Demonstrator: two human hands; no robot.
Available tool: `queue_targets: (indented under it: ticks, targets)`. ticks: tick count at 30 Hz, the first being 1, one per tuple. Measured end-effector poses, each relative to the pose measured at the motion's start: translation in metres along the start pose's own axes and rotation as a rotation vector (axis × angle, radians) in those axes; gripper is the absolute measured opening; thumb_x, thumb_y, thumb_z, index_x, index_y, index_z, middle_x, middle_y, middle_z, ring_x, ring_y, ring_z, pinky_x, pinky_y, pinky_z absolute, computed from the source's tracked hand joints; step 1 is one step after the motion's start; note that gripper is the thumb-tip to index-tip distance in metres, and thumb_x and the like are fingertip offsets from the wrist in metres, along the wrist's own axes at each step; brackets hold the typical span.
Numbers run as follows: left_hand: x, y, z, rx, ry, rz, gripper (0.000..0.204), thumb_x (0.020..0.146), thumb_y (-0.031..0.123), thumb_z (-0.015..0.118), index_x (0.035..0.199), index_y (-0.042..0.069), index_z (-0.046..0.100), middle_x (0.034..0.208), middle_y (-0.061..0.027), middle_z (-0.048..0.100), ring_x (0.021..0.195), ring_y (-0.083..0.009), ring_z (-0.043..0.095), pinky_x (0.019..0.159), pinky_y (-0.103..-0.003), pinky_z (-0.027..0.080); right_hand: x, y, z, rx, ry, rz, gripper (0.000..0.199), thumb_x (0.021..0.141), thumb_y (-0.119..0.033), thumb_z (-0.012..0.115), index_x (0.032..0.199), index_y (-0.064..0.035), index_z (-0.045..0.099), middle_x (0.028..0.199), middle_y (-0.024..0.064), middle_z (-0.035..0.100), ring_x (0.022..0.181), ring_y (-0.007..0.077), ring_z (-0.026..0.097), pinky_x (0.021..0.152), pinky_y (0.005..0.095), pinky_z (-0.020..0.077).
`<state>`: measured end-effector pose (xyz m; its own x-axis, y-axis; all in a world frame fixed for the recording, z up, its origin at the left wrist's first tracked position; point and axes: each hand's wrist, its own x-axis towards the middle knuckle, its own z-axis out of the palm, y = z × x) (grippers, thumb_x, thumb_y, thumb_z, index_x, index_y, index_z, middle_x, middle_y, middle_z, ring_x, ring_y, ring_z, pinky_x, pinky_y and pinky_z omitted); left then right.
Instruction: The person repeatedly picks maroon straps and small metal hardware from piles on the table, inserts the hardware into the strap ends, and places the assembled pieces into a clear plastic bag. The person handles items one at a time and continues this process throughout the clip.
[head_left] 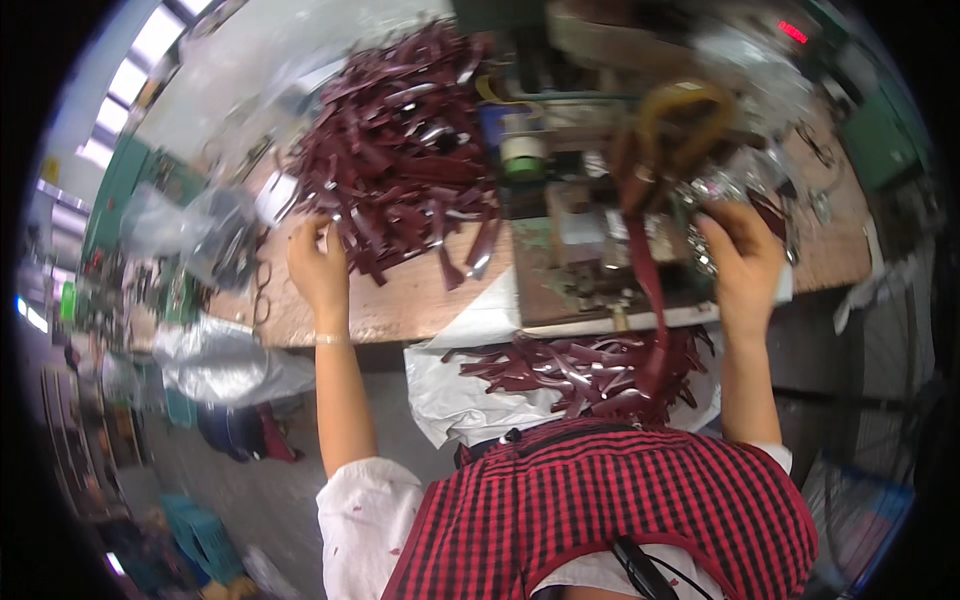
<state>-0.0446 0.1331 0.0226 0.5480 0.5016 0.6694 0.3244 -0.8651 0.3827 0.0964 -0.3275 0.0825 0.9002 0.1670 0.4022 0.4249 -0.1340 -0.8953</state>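
Note:
My left hand (320, 268) is at the near left edge of a big heap of dark red glossy strips (400, 150) on the table. Its fingers are curled together at the strips, and motion blur hides what lies between them. My right hand (745, 262) is beside a pile of small shiny metal pieces (697, 225); thumb and fingertips draw together, and anything pinched there is too small to make out. Between my hands stands a green bench machine (560, 255), with one long dark red strip (648, 290) hanging from it toward my lap.
More strips (590, 375) lie on a white sheet (430, 390) across my lap. A green-and-white bottle (520, 155) stands behind the machine. Scissors (262, 290) lie at the table's left, near clear plastic bags (195, 230). A yellowish ring (690, 120) rises above the machine.

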Motion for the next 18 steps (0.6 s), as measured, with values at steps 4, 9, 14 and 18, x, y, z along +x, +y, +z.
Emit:
queue_targets:
  ticks: [4,9,14,18]
  targets:
    - [-0.034,0.075,0.018,-0.069,-0.355,0.475,0.026,0.076,0.0,0.067,0.097,0.01,0.078,0.104,-0.0097,0.066,0.092,-0.0311,0.06,0.078,-0.04,0.048,0.012,-0.009,0.033,0.13,0.006,0.046,0.03,0.088,0.0,0.073,0.115,0.0034,0.063,0.104,0.007,0.07,0.094,0.0135,0.067,0.087,0.0282,0.053]
    - [-0.038,0.074,0.041,-0.048,-0.444,0.578,0.031,0.072,-0.002,0.069,0.099,0.01,0.079,0.103,-0.0077,0.068,0.091,-0.0299,0.063,0.078,-0.039,0.052,0.006,-0.011,0.05,0.342,0.001,0.113,0.034,0.087,0.002,0.071,0.119,0.0052,0.06,0.098,0.007,0.07,0.091,0.0119,0.067,0.084,0.027,0.0527]
    - [-0.019,0.106,0.034,-0.593,-0.285,0.063,0.009,0.091,0.0,0.076,0.1,0.0,0.076,0.093,-0.0078,0.07,0.084,-0.0158,0.067,0.075,-0.029,0.053,0.008,-0.034,0.051,0.567,-0.059,0.254,0.04,0.088,0.001,0.072,0.125,0.0025,0.058,0.093,0.008,0.073,0.087,0.0104,0.067,0.077,0.0252,0.0536]
    - [-0.03,0.187,-0.016,-0.796,-0.011,0.238,0.014,0.092,-0.008,0.068,0.105,-0.005,0.072,0.105,-0.015,0.072,0.091,-0.0207,0.069,0.078,-0.03,0.059,-0.004,-0.055,0.049,0.419,-0.051,0.24,0.04,0.092,-0.003,0.067,0.131,0.0015,0.056,0.102,0.01,0.073,0.094,0.0123,0.067,0.081,0.0275,0.0527]
